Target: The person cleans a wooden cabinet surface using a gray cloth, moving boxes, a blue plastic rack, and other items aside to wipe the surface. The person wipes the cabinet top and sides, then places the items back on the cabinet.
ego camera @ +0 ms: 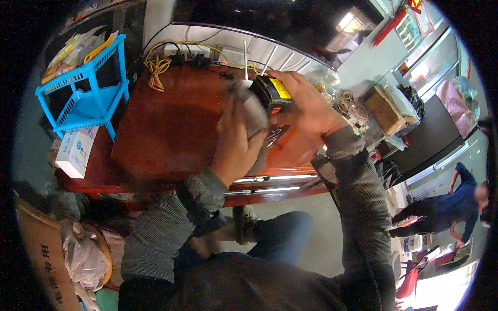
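Observation:
Blurred by motion, my left hand [237, 144] holds a grey-brown cloth [252, 112] above the reddish-brown wooden tabletop [167, 124]. My right hand [307, 97] grips a black box with a yellow label [270, 91] from its right side, just right of the cloth. Whether the cloth touches the box I cannot tell. Directly behind the box stand the white antennas of a router [268, 60], whose body is mostly hidden. Under my right hand, part of a dark printed item [277, 134] shows on the table.
A blue plastic rack [91, 93] and a white box [76, 153] are at the left. Bundled yellow cable [157, 74] and a power strip [186, 50] lie at the back. Tangled wires [352, 107] and a cardboard box [389, 112] sit at the right. A person [439, 210] stands farther right.

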`<state>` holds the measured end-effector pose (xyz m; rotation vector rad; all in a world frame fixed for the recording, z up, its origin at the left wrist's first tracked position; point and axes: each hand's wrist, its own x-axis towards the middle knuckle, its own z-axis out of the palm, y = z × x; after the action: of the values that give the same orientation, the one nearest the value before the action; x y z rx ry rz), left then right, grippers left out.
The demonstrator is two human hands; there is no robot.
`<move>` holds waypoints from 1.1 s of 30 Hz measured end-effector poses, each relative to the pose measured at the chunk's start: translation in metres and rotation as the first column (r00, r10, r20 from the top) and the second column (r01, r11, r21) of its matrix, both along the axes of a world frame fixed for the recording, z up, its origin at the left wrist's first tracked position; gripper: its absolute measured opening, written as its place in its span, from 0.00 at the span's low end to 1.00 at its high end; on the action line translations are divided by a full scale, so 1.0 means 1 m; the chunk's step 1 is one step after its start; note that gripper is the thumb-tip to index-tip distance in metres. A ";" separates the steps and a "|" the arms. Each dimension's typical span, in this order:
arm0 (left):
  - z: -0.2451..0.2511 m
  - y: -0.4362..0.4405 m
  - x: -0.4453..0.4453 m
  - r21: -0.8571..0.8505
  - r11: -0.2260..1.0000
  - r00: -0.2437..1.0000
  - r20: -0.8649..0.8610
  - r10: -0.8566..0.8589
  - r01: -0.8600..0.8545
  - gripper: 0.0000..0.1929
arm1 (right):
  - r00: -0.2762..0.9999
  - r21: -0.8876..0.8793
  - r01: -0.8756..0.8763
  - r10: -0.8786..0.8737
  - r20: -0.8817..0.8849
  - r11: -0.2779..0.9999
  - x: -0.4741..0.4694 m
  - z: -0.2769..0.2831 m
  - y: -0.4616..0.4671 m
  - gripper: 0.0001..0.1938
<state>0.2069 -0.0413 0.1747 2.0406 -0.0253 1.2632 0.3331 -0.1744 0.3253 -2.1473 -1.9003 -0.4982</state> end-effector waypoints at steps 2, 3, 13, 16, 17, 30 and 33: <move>-0.036 -0.003 -0.011 -0.074 0.997 0.983 -0.184 0.007 -0.021 0.42 | 0.996 -0.027 0.071 -0.073 -0.057 0.997 -0.005 0.002 0.003 0.45; -0.048 -0.003 -0.014 -0.140 0.989 0.938 -0.347 -0.010 -0.041 0.41 | 0.991 -0.043 0.103 -0.106 -0.082 0.994 -0.007 0.004 0.005 0.45; -0.016 0.011 -0.022 -0.613 0.778 0.928 -0.195 -0.317 0.137 0.25 | 0.946 -0.044 0.324 -0.324 0.013 0.945 -0.017 0.002 0.012 0.44; 0.015 0.008 -0.024 -0.591 0.793 0.965 -0.091 -0.246 0.146 0.22 | 0.986 -0.152 0.164 -0.168 -0.012 0.975 0.002 0.017 0.002 0.42; 0.025 0.006 -0.026 -0.602 0.785 0.967 -0.081 -0.243 0.147 0.23 | 0.993 -0.219 0.112 -0.117 -0.013 0.969 0.010 0.023 0.000 0.42; -0.022 -0.045 0.010 0.347 0.930 0.947 -0.240 0.215 -0.123 0.30 | 0.945 0.072 0.204 -0.177 -0.274 0.976 0.010 0.001 -0.003 0.31; -0.049 -0.051 0.002 0.303 0.951 0.906 -0.386 0.174 -0.053 0.29 | 0.897 0.078 0.289 -0.241 -0.371 0.954 0.005 0.003 0.002 0.32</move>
<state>0.2089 -0.0919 0.1259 2.5608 0.1171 0.9125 0.3378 -0.1721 0.3287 -2.2373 -1.3528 -0.2448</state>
